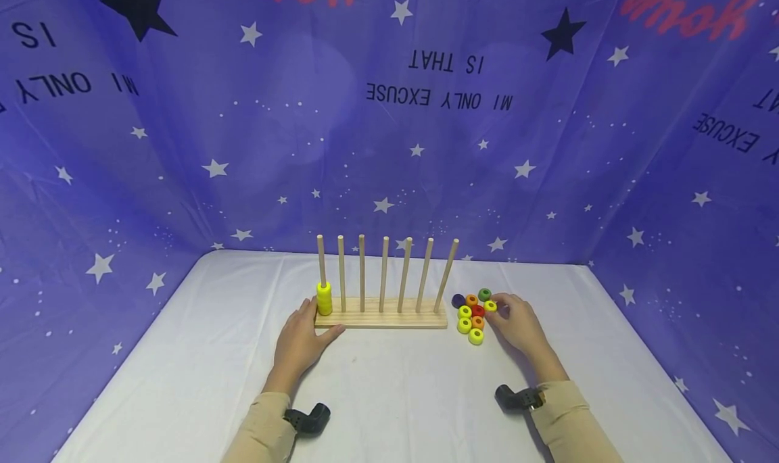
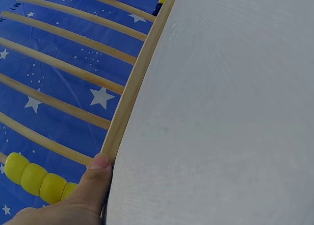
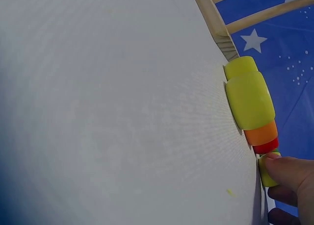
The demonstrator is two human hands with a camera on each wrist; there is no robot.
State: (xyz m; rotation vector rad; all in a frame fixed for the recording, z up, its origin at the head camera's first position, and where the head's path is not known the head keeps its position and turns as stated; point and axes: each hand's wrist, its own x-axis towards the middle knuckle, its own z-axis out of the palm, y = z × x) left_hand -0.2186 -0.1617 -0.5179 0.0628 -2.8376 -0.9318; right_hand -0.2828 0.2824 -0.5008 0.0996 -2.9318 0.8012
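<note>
A wooden peg rack (image 1: 389,321) with several upright pegs stands on the table, and several yellow beads (image 1: 324,299) are stacked on its leftmost peg. My left hand (image 1: 302,338) grips the left end of the rack's base. In the left wrist view its thumb (image 2: 98,168) presses on the front edge; the other fingers are mostly hidden there. Right of the rack, my right hand (image 1: 517,321) pinches a yellow bead (image 1: 490,306) at the side of a loose group of beads. The right wrist view shows this yellow bead (image 3: 267,171) between thumb and fingers.
The loose group includes a dark blue bead (image 1: 458,301), a green bead (image 1: 484,293), a red bead (image 1: 477,311), orange beads (image 1: 471,300) and more yellow beads (image 1: 476,336). A white cloth (image 1: 389,395) covers the table, with a starry purple curtain (image 1: 341,159) around it.
</note>
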